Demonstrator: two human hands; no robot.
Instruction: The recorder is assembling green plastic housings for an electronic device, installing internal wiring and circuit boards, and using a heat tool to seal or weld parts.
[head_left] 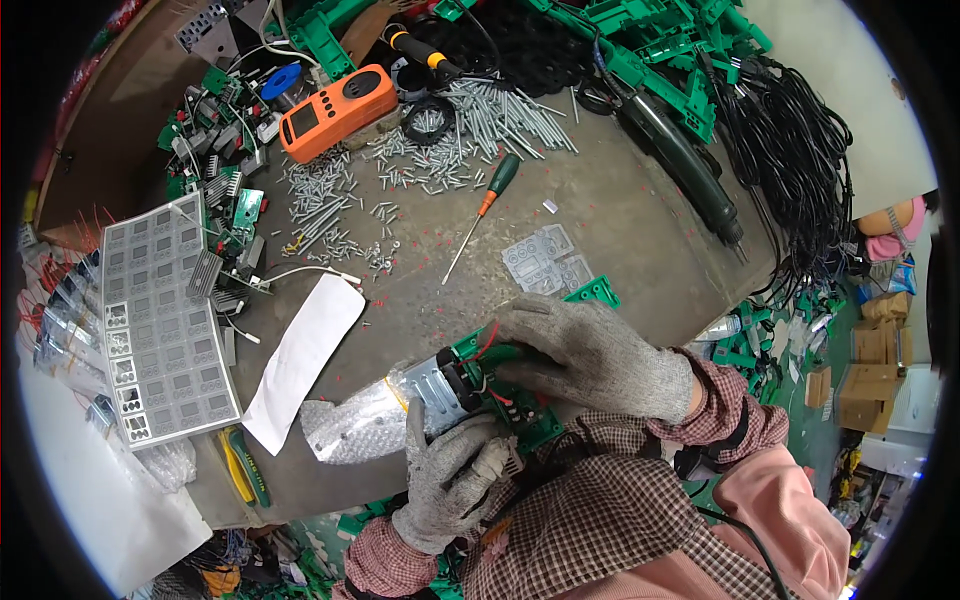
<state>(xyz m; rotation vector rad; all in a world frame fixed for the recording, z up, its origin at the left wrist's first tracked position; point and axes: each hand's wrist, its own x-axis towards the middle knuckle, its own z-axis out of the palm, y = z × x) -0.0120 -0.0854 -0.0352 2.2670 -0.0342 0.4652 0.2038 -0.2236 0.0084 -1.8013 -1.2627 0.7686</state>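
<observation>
In grey gloves, both my hands work at a green plastic casing (541, 428) at the table's near edge. A silver cylindrical motor (437, 388), partly covered in bubble wrap (350, 425), lies joined to it. My left hand (452, 480) is curled against the motor's near side, one finger raised along it. A small finned metal piece (513, 460) shows beside its fingertips. My right hand (595, 355) reaches over the casing from the right, its fingers bent onto it beside a red wire (488, 342). What lies beneath those fingers is hidden.
Beyond lie a green-handled screwdriver (483, 215), loose screws (320, 195), an orange meter (338, 112) and a dark power screwdriver (685, 170). A label sheet (165, 320), white paper strip (305, 365) and pliers (245, 467) are left. Black cables (790, 160) heap up right.
</observation>
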